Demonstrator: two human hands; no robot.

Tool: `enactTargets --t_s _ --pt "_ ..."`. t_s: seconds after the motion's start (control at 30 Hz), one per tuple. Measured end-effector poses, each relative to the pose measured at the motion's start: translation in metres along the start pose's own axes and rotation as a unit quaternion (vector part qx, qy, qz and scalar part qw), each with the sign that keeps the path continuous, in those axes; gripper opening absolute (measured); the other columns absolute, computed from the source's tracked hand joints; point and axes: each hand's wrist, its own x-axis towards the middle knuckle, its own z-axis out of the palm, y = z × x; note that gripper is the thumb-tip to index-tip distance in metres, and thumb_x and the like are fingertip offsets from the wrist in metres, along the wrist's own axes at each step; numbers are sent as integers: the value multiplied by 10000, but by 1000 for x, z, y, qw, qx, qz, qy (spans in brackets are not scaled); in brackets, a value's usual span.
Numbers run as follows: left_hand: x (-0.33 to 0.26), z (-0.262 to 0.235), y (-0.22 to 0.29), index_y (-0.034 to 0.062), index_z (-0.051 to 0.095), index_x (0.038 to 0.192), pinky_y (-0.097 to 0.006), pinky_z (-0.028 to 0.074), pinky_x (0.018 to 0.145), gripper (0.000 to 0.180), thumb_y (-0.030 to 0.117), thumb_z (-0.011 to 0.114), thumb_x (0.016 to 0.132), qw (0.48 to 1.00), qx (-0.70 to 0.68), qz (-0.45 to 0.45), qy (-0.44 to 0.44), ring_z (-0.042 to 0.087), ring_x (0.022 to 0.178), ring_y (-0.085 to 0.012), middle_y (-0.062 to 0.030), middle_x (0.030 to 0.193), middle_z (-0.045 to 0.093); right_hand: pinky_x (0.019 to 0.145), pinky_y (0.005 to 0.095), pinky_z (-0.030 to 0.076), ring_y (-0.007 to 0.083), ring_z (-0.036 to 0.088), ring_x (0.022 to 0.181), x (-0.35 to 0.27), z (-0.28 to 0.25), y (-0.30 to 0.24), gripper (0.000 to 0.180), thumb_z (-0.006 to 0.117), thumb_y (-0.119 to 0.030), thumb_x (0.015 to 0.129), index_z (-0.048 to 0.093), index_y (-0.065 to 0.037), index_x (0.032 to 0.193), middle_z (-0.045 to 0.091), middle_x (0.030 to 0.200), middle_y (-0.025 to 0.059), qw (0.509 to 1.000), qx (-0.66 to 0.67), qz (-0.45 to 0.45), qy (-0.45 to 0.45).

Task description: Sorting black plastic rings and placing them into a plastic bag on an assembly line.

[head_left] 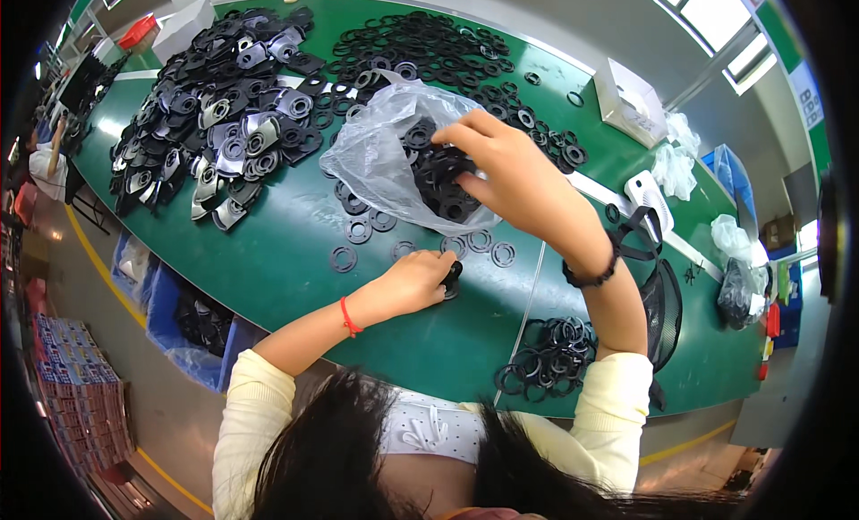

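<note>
Right hand is reaching into the mouth of the clear plastic bag, fingers curled loosely over the black flat rings inside; can't tell if it's actually pinching one. The bag is lying on its side on the green counter, crumpled thin film, mouth facing the person so rings are coming out easily. Left hand is resting on the counter just below the bag, fingers closed on a small black stack, likely rings being gathered edge to edge. A few loose rings are lying flat beside the bag. Thinner black O-rings are piling near the right elbow, kept apart. Metal-and-black parts are heaped at far left; another ring pile is sitting behind the bag.
</note>
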Motion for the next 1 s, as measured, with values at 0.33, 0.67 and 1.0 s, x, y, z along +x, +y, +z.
enactTargets --t_s 0.33,0.67,1.0 --pt "-37 -38 -6 -20 523 1008 -446 493 710 277 104 666 806 993 -111 -26 -11 630 840 -386 -195 907 632 616 364 517 263 649 668 -36 -3 -17 221 706 -158 809 613 -26 960 639 812 123 970 118 0 -214" --pt "-48 -96 56 24 630 941 -234 437 533 251 150 778 783 951 -170 -59 253 570 631 -88 -38 768 630 542 308 440 227 575 598 -40 33 -37 125 670 -63 842 597 -24 935 555 724 102 958 245 148 18" --pt "-91 -79 -39 -3 479 1223 -466 364 1008 691 346 801 722 936 125 -177 276 407 1238 -399 -223 1343 421 607 376 509 295 600 649 -58 34 -37 309 685 -316 861 582 -25 870 596 776 101 968 191 -13 -165"
